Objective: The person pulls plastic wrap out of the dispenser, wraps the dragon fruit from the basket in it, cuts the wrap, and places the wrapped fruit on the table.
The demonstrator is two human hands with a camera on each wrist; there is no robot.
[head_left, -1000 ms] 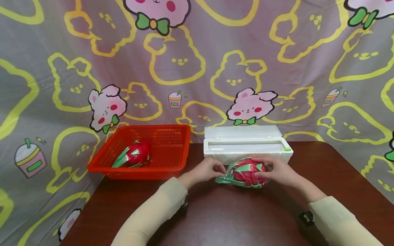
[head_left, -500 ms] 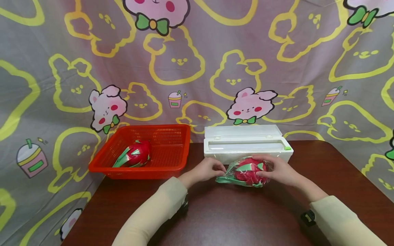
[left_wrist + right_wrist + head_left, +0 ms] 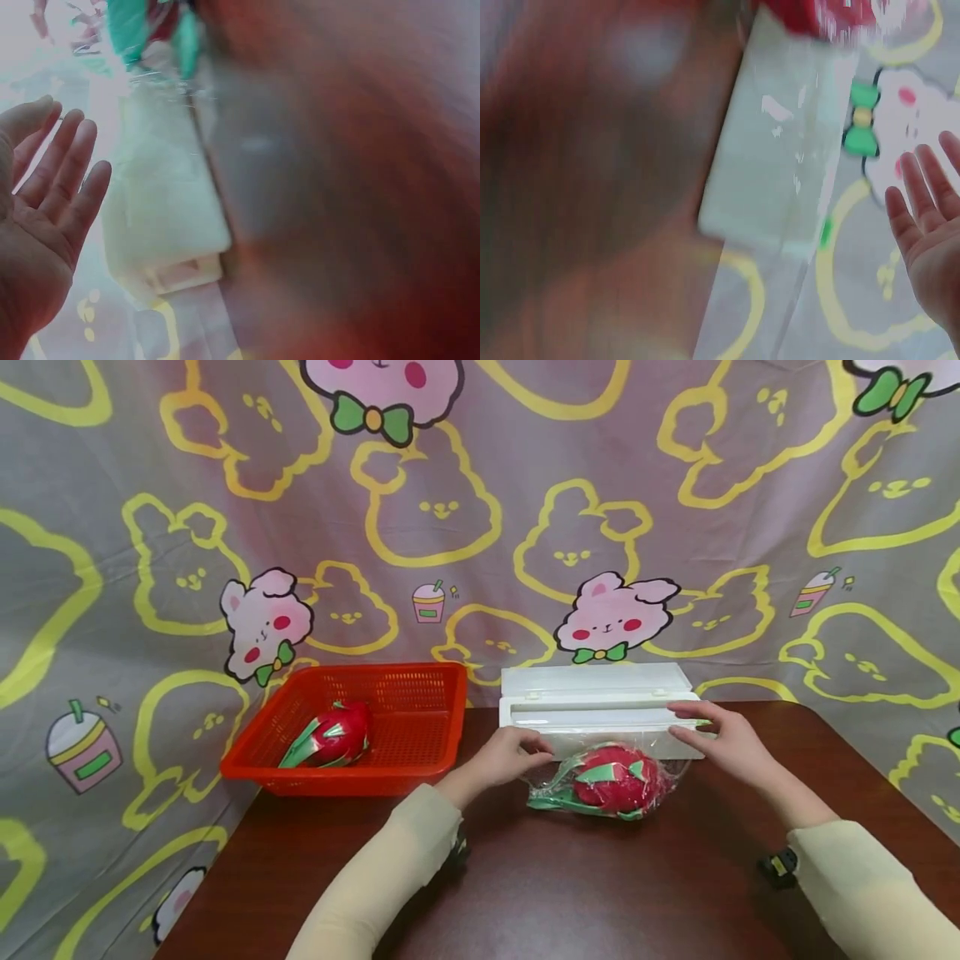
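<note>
A red dragon fruit with green scales (image 3: 617,778), covered in clear cling film (image 3: 667,768), lies on the table in front of the white cling film dispenser (image 3: 592,742). My left hand (image 3: 513,756) is just left of the fruit, fingers loosely bent near the film's edge; in the left wrist view the fingers (image 3: 66,169) look relaxed and spread. Over the dispenser's right end is my right hand (image 3: 723,742), off the fruit. Its fingers (image 3: 922,184) are nearly straight in the right wrist view. Whether either hand touches film is unclear.
At the left, a red plastic basket (image 3: 341,773) holds a second dragon fruit (image 3: 341,732). The dispenser's lid (image 3: 596,678) stands raised behind it. A patterned curtain (image 3: 480,510) hangs behind the brown table (image 3: 570,885).
My right hand has let go of the dragon fruit and moved up and right, over the dispenser's end. My left hand has risen slightly. The fruit stays nearly in place.
</note>
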